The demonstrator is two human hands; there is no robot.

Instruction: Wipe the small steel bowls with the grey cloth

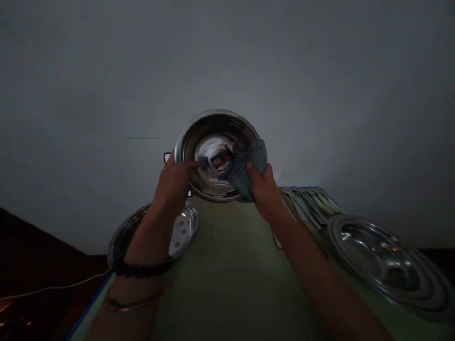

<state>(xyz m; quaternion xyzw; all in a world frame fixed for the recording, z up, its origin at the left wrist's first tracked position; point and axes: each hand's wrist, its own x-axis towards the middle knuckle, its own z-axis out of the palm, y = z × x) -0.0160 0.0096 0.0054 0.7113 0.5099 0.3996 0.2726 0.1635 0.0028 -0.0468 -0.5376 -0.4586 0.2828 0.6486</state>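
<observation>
A shiny steel bowl [208, 189] is held up above the table, its inside tilted toward me. My left hand [174, 180] grips its left rim, thumb over the edge and pointing inward. On the opposite side, my right hand [265, 192] is closed on a grey-green cloth [250, 163], which is folded over the bowl's right rim and reaches into it. A dark label with red [222, 158] shows at the bottom of the bowl. The fingers behind the bowl and cloth are hidden.
On the green table [220, 274], a steel basin [192, 222] with dark round marks stands at the left, partly behind my forearm. Several utensils [309, 206] lie at the back right, beside wide steel dishes [387, 265]. A grey wall [227, 57] rises behind; a white cable [67, 286] runs at the left.
</observation>
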